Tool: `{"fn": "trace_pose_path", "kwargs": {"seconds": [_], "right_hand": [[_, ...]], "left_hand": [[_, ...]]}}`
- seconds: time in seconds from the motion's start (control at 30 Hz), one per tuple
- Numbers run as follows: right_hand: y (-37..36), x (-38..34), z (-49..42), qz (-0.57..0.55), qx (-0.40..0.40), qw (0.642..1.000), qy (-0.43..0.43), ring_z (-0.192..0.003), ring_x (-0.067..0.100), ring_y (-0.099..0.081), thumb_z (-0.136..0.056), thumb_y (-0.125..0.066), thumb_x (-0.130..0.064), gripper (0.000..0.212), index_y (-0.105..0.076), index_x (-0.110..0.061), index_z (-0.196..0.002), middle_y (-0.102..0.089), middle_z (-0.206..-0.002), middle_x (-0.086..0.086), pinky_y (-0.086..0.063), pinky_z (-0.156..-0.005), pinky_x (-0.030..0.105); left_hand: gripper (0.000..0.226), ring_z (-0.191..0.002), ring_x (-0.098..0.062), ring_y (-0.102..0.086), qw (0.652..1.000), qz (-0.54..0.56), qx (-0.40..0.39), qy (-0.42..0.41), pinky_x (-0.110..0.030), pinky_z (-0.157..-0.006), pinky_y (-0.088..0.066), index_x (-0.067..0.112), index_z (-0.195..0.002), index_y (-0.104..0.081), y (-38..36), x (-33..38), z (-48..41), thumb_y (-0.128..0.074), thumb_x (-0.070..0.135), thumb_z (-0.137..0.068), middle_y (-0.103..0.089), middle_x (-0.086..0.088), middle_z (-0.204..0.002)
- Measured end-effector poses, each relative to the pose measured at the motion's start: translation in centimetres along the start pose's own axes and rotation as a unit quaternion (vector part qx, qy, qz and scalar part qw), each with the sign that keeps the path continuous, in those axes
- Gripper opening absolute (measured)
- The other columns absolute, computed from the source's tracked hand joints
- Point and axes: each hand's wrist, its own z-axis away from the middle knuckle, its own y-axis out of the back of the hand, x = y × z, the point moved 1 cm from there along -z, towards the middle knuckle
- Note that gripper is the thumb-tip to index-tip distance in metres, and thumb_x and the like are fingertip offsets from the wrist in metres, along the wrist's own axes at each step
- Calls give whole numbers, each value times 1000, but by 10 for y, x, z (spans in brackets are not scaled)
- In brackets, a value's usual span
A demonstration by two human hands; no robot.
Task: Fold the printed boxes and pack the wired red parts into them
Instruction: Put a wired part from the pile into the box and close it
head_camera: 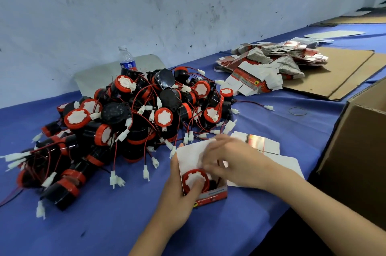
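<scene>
- Left hand (177, 193) grips the open box (213, 195), thumb pressing the red part (195, 180) seated inside.
- Right hand (238, 163), blurred, reaches its fingers (211, 169) over the box's opening.
- Pile (125, 122) of wired parts lies at left on the blue surface (208, 226).
- Bottle (126, 59) stands behind the pile.
- Flat boxes (271, 63) heaped at far right; carton (355, 151) at near right.

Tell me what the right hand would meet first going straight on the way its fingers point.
Most likely the open white flap of the small printed cardboard box, just ahead of the blurred right hand; depth is unclear.
</scene>
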Motion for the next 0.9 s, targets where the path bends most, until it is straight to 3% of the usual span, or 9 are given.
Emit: {"fn": "trace_pose_path", "kwargs": {"seconds": [0.07,0.13,0.27,0.33,0.47,0.63,0.77,0.83,0.9], "right_hand": [[7,7,10,-152,272,950,-29,-119,10,-51,-87,-67,-9,17,-73,-17,-101,-52,-132,-3,-45,-98,28],[6,16,19,-238,423,862,-149,-125,8,-48,-85,-71,-11,38,-62,-33,-115,-31,-148,-4,-48,-92,17],[-4,24,14,-573,340,703,-249,-83,25,-70,-88,-64,-7,55,-46,-30,-134,-65,-110,14,-59,-69,30],[-6,21,12,-566,332,722,-219,-67,23,-67,-89,-61,-4,55,-47,-33,-134,-71,-83,15,-58,-66,31],[-9,4,10,-394,350,841,-125,-64,16,-65,-91,-61,-4,40,-59,-36,-116,-68,-73,6,-54,-67,28],[-27,-16,16,-307,327,888,-100,-69,9,-62,-85,-61,-19,30,-51,-43,-101,-63,-71,-11,-50,-67,20],[-38,-13,20,-116,349,925,-90,-80,0,-44,-76,-69,-7,19,-63,-19,-88,-57,-80,-15,-40,-71,12],[-40,-12,21,-87,346,931,-71,-83,3,-41,-79,-66,-14,3,-66,-15,-82,-58,-84,-18,-38,-75,14],[-42,-12,21,-74,348,931,-80,-89,4,-43,-81,-57,-26,17,-68,-17,-90,-63,-91,-16,-39,-82,18]], "left_hand": [[75,-117,2,-54,1000,12,1,5,-23,-96,-48,31,-149,-21,-1,0,-1,-59,35,-84,-54,22,-129],[79,-117,5,-52,1000,8,-1,15,-25,-97,-48,34,-150,-15,-1,-1,-2,-59,37,-84,-49,19,-135],[81,-115,8,-52,1000,13,0,21,-22,-96,-48,40,-149,-13,-2,-2,-4,-60,37,-83,-48,21,-135],[85,-114,11,-52,1000,15,4,21,-23,-95,-48,44,-149,-8,-4,-2,-4,-58,41,-80,-49,30,-130],[91,-109,22,-48,1000,25,14,7,-20,-89,-46,52,-146,5,-5,-2,-2,-57,38,-81,-42,55,-115],[96,-109,14,-55,999,33,18,0,-19,-86,-47,55,-145,9,-4,-1,-1,-60,35,-82,-45,51,-117],[94,-107,13,-56,999,30,18,-1,-26,-89,-48,56,-144,6,-4,-1,-1,-60,40,-80,-48,49,-117],[93,-109,10,-57,999,33,19,-1,-29,-92,-49,57,-144,4,-5,-1,-1,-60,38,-80,-50,45,-119],[92,-109,5,-59,999,37,22,1,-29,-92,-49,58,-143,3,-6,-2,-1,-61,35,-81,-54,40,-119]]}}
